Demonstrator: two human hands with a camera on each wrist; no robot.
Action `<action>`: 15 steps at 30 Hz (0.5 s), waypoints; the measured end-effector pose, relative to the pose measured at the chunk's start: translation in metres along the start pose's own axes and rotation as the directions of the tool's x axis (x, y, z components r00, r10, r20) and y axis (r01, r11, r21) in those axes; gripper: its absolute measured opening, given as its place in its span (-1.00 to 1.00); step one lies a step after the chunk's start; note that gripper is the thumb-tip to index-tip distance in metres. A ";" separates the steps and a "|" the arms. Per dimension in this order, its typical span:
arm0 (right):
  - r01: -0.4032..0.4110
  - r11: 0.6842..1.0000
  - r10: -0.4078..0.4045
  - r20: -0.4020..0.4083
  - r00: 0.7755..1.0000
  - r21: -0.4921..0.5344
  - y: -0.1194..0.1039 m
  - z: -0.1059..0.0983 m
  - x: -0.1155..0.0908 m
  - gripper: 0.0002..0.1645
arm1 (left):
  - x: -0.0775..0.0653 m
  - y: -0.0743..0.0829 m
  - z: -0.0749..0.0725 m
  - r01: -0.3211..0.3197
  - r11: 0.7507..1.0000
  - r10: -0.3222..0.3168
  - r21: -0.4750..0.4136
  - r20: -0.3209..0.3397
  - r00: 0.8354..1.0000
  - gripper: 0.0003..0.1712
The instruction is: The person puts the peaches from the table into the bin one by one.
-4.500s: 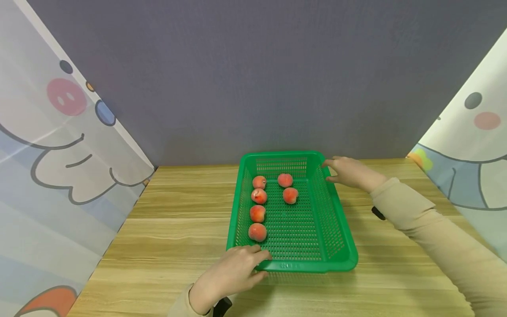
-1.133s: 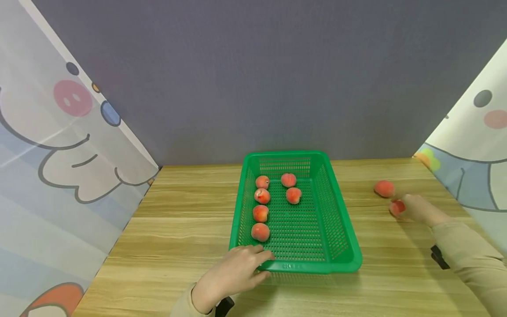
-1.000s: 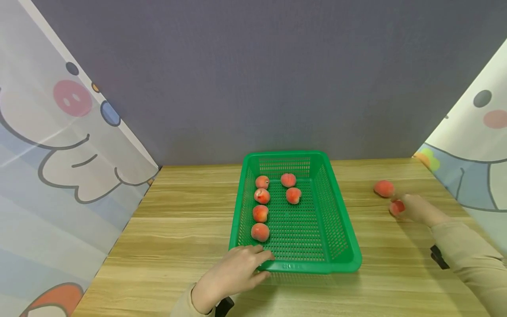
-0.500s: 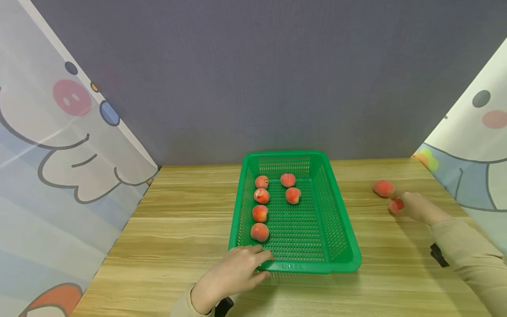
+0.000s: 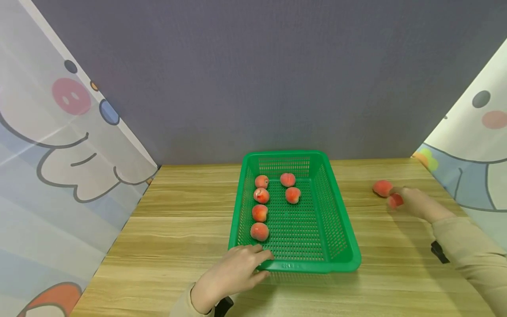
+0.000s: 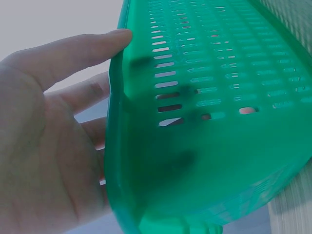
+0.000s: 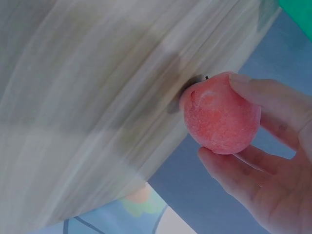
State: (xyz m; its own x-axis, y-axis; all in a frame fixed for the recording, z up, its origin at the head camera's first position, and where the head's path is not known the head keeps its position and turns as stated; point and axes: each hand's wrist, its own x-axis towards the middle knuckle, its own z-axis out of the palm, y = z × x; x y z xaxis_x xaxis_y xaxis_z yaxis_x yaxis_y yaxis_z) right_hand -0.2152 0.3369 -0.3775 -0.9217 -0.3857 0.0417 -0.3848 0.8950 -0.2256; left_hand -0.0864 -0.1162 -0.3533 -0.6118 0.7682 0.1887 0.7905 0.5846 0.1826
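Observation:
A green plastic basket (image 5: 343,220) stands in the middle of the table, with several peaches in it: a column along its left side, including a peach (image 5: 259,231) nearest me, and a peach (image 5: 287,179) and another peach (image 5: 292,195) farther right. My left hand (image 5: 241,270) grips the basket's near rim at the left corner; the left wrist view has its thumb (image 6: 92,51) on the rim and the fingers beyond it. Right of the basket, my right hand (image 5: 420,204) pinches a peach (image 7: 222,117) between thumb and fingers. Just beyond lies a loose peach (image 5: 382,188) on the table.
The wooden table (image 5: 174,246) meets a grey wall panel (image 5: 245,88) behind the basket. Cartoon-printed sheets flank it, a left sheet (image 5: 35,211) and a right sheet (image 5: 471,176).
My right hand has left the basket's right rim, gone right and taken hold of a peach. Lately it has risen slightly with that peach. The left hand stays on the rim.

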 end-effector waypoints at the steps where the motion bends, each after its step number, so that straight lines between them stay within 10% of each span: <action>1: 0.002 1.000 -0.002 -0.001 1.000 -0.002 0.000 0.000 0.000 -0.57 | 0.000 0.000 0.000 -0.001 1.000 0.001 0.001 -0.001 1.000 -0.75; 15: 0.078 0.996 -0.081 -0.110 0.991 -0.034 -0.004 -0.012 0.009 -0.56 | 0.001 0.001 -0.003 0.016 1.000 -0.016 -0.003 0.029 0.999 -0.76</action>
State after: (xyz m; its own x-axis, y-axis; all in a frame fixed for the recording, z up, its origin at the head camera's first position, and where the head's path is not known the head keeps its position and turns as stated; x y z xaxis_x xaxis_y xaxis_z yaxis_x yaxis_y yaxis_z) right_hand -0.2228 0.3323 -0.3641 -0.8871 -0.4301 0.1672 -0.4570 0.8694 -0.1881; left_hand -0.0859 -0.1158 -0.3498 -0.6232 0.7660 0.1573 0.7804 0.5961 0.1890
